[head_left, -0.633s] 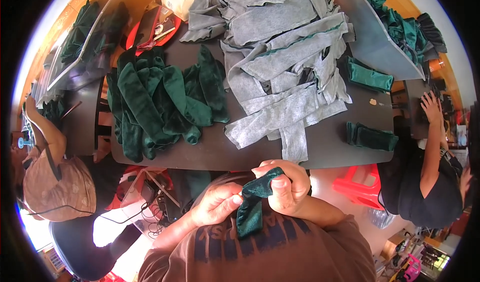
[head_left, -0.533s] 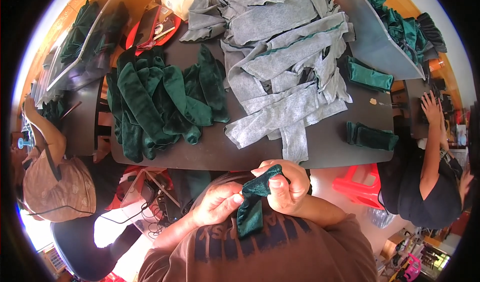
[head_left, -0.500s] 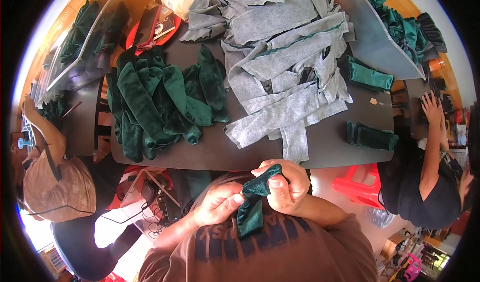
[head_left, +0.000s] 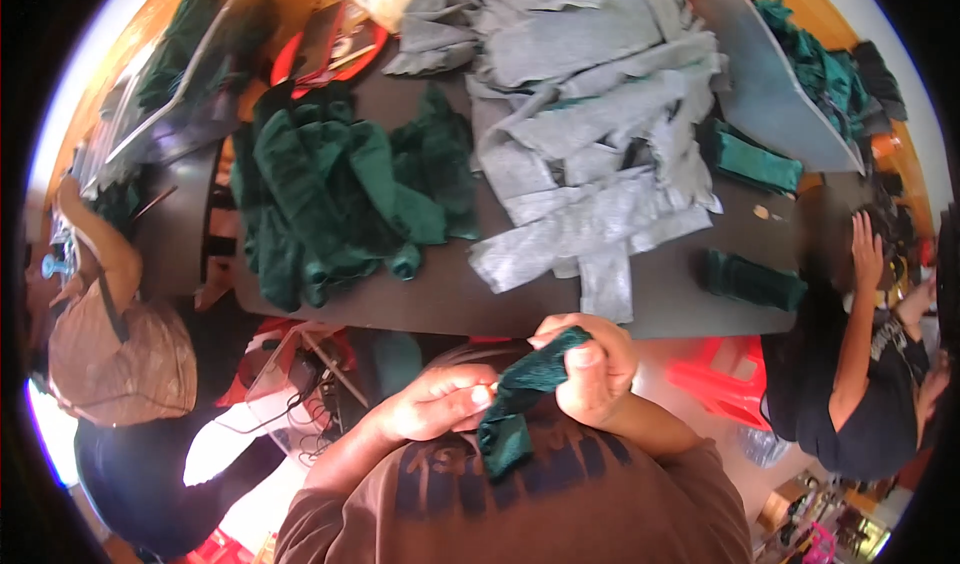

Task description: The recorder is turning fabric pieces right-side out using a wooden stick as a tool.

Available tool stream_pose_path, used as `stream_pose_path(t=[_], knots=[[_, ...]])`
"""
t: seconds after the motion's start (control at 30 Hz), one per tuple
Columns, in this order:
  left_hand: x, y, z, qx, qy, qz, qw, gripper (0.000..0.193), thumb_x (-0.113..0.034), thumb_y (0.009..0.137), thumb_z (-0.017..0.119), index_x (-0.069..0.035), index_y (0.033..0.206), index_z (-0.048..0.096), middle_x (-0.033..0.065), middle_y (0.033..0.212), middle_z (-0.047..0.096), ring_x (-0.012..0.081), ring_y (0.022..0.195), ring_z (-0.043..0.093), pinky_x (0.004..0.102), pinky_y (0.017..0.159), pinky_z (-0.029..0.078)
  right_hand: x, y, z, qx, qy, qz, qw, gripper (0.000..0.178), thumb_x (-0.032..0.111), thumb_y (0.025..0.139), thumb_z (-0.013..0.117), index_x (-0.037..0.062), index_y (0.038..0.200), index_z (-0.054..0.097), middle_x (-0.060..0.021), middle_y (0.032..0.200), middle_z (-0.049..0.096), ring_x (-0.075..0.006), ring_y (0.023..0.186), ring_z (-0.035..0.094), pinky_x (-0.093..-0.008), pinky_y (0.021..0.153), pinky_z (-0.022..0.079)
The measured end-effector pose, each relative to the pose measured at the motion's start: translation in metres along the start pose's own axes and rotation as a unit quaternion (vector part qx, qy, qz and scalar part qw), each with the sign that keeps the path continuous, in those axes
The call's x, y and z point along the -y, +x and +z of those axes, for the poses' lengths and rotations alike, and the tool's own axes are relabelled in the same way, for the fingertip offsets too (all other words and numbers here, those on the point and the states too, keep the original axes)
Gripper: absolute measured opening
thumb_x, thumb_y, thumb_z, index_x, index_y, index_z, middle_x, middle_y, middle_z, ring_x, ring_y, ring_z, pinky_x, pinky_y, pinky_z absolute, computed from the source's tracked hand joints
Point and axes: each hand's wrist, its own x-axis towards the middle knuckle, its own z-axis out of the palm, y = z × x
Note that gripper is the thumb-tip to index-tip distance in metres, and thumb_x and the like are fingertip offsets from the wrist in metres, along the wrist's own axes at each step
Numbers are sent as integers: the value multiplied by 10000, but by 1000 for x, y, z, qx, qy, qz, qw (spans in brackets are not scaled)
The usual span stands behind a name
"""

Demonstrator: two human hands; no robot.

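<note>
A dark green velvet strip [head_left: 530,384] is stretched at a slant between my two hands, above my lap and just off the table's near edge. My left hand [head_left: 440,404] is closed, thumb and fingers pinching the strip's left edge. Around its upper right end, my right hand [head_left: 592,369] is closed in a fist with the thumb on top. The strip's lower end [head_left: 507,446] hangs loose against my brown shirt. Beyond my hands lie a pile of green velvet tubes [head_left: 350,199] on the left and a heap of grey fabric strips [head_left: 600,94] towards the right.
On the dark table [head_left: 400,309], two folded green bundles [head_left: 757,280] lie at the right. A red tray [head_left: 285,62] with small tools sits at the back left. Clear panels [head_left: 775,74] stand on both sides. Co-workers sit left and right; a red stool [head_left: 720,374] is nearby.
The view has shifted slightly, moving the table's things to the right in the picture. My hands have drawn a little apart, and the green strip is stretched longer between them.
</note>
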Motion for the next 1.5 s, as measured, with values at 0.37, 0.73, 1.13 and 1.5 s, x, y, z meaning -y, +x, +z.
stream_pose_path(t=[0.37,0.73,1.13,1.5], knots=[[5,-3,1,-2,-12,53,999,290,-265,938,403,-36,769,466,-38,613,368,54,533,312,220,477,268,6,14,1,141,-60,-29,988,318,211,878,435,-35,692,511,-99,584,521,-179,480,492,-287,440,386],[11,-1,3,2,114,123,986,305,-284,948,383,-43,774,453,-54,640,347,40,586,309,218,512,305,19,14,8,45,14,3,999,387,404,881,448,18,877,439,-93,746,473,-173,603,457,-298,562,403],[8,-4,-10,-46,197,150,968,209,-203,918,449,-14,862,518,23,636,461,108,560,428,254,513,362,17,22,11,100,56,60,992,132,81,813,577,-29,872,533,-84,675,517,-142,609,471,-274,548,396],[10,5,-4,-37,244,145,958,207,-191,910,459,-8,827,511,61,629,460,162,560,455,289,522,381,18,18,3,61,98,94,989,104,31,741,657,6,839,632,-72,700,617,-131,576,574,-237,516,424]])
